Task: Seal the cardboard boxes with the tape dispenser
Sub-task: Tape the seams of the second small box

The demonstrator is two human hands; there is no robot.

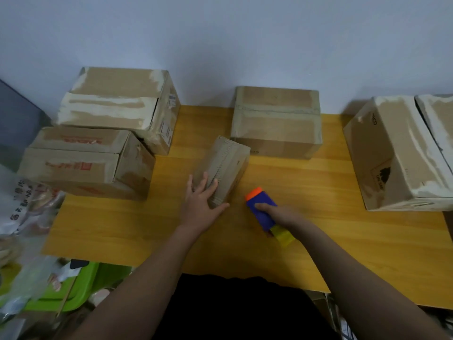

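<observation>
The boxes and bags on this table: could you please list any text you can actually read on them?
None reads with certainty.
Front-left box: red print, blurred.
Back-left box: side labels too small.
Right box: black marks and logo, unclear.
Plastic bag: dark characters, blurred.

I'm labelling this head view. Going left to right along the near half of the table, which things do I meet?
Printed carton → left hand, resting on the small box → tape dispenser, held by the right hand → large carton.

rightmost box (pixel 438 123) cropped, box print (pixel 68 165) blurred
</observation>
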